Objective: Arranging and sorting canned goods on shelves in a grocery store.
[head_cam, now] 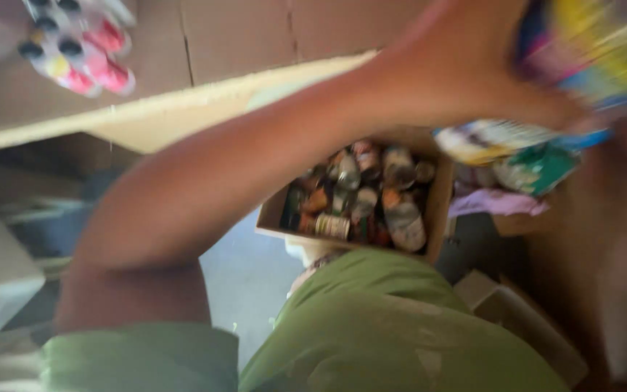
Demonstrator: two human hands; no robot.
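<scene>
Heavy motion blur throughout, details soft; nearest the camera is green clothing [371, 327] on the person's own body, a green sleeve [139, 359] at lower left; from that sleeve the left arm [205, 181] crosses the frame diagonally, up and to the right; the left hand [473, 65] sits at top right, raised high, pressed against a stack of bright packets [589, 51], yellow, blue and pink; the thumb seems to run along the packets' lower edge, so the hand looks closed around them, a hold from below probably to keep the loose stack together, but the fingers are smeared and partly hidden, so the exact grasp cannot be told; the right hand does not show in this view; under the arm, farther off, an open cardboard box [440, 196] sits on the floor, packed tight with cans and jars [361, 192], some standing, some lying, likely boxed to keep them from rolling; just right of the box lies a loose pile of more packets [527, 167], white, green and purple; beyond, a long cardboard sheet [183, 109] leans along the wall; at top left a shrink-wrapped pack of bottles [78, 43] with dark caps and pink labels; pale grey floor [244, 272] between.
</scene>
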